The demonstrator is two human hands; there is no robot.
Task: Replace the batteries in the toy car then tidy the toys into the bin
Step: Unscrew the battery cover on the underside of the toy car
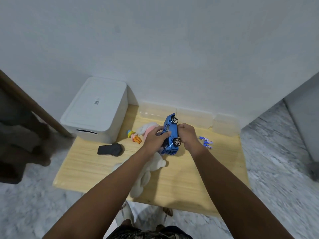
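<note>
toy car (171, 133): glossy plastic | table (189, 171): matt wood | plush (151, 169): fluffy cloth

Low wooden surface (198, 178) stood on marbled floor (276, 152). On it lay white bin (93, 116), black remote (110, 150), small figure (133, 136), plush (151, 169), batteries (206, 141), clear boxes (193, 116).

No text can be read. A small sticker (97, 101) with dark code-like marks sits on the lid of the white bin (96, 109), too small to make out. The blue batteries (206, 140) carry blurred white markings.
</note>
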